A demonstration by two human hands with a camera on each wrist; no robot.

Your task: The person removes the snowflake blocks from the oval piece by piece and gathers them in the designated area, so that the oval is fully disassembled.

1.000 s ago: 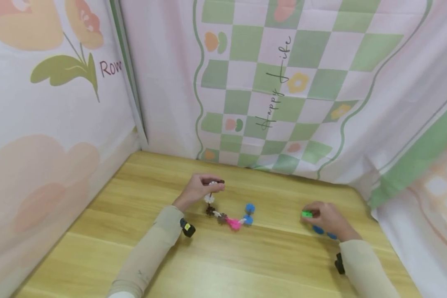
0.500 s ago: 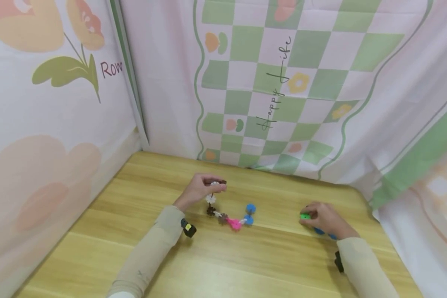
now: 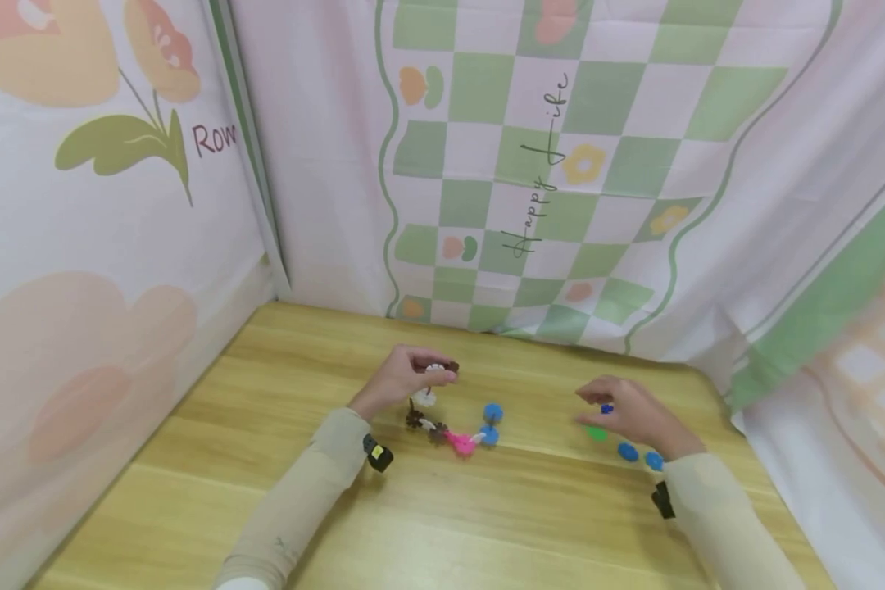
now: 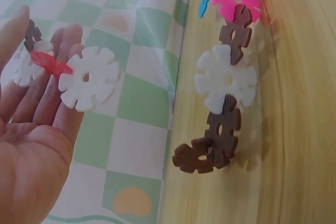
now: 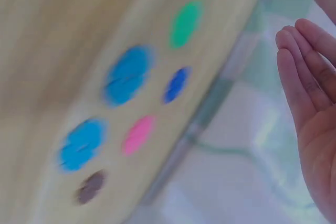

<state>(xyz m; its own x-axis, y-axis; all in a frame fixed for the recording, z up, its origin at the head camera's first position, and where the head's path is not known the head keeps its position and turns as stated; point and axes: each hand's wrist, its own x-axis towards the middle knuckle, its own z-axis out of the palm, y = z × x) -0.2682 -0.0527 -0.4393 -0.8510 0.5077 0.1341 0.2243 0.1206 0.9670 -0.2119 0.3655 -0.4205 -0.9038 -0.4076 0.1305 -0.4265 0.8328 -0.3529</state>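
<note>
My left hand [image 3: 401, 378] pinches one end of a chain of interlocking snowflake discs between thumb and fingers. In the left wrist view, a dark disc [image 4: 31, 36], a red disc [image 4: 48, 63] and a white disc [image 4: 100, 88] are by those fingers. The rest of the chain, with brown discs [image 4: 221, 139], a pink disc [image 3: 463, 444] and blue discs [image 3: 493, 411], trails on the table. Fingers extended, my right hand [image 3: 629, 410] hovers holding nothing, just above a loose green disc [image 3: 598, 434] and a dark blue disc [image 3: 607, 408].
Loose light blue discs [image 3: 628, 452] lie under the right hand on the wooden table [image 3: 413, 524]. In the right wrist view, a pink disc [image 5: 138, 135] and a brown disc [image 5: 91, 187] lie near them, blurred. A checked curtain [image 3: 531, 164] hangs behind the table.
My right hand has let go of the green disc, which now lies on the table, and its fingers have spread and lifted. My left hand has shifted slightly right with the chain's end.
</note>
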